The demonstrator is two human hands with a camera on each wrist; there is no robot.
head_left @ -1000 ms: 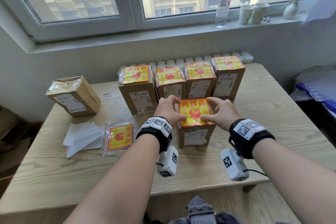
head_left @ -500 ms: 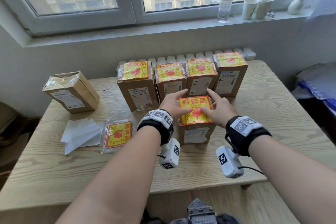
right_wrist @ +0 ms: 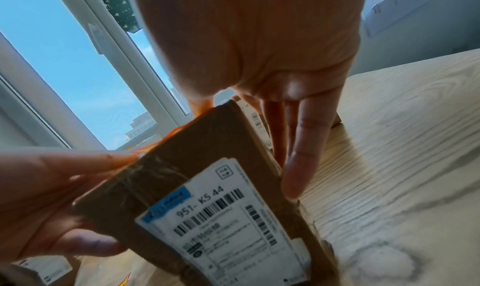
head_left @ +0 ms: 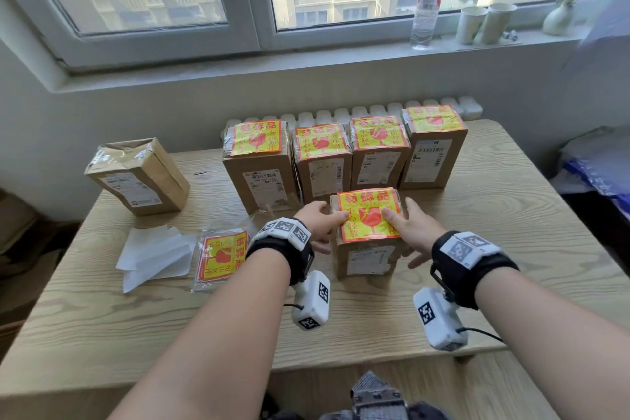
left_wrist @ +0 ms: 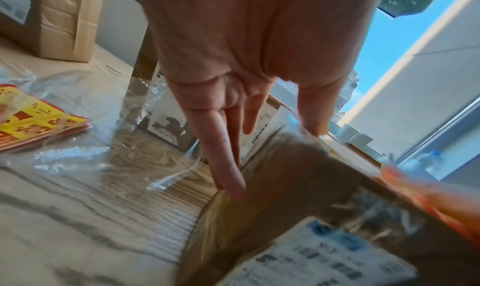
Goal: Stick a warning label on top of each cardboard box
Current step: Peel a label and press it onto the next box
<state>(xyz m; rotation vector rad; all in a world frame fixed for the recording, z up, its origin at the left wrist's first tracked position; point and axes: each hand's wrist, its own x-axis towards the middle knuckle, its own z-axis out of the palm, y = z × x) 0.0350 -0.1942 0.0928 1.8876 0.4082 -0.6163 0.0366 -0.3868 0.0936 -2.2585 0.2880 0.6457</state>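
Six brown cardboard boxes [head_left: 366, 249] on light wooden desk [head_left: 511, 249]; five topped with yellow-and-red warning labels [head_left: 368, 215], one [head_left: 139, 177] bare. One clear bag of spare labels [head_left: 221, 257]. Two paper cups [head_left: 472, 25]. One plastic bottle [head_left: 428, 0].

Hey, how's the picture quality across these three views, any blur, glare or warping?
Head view: sharp, daylit, window frame bowed by the wide lens. Left wrist view: box and its shipping label smeared by blur, glare on the plastic bag. Right wrist view: shipping label readable, hand backlit by the bright sky.

Brown cardboard box [head_left: 366, 256]; yellow warning label [head_left: 370, 215], red glass symbol; pale wood-grain table [head_left: 511, 215].
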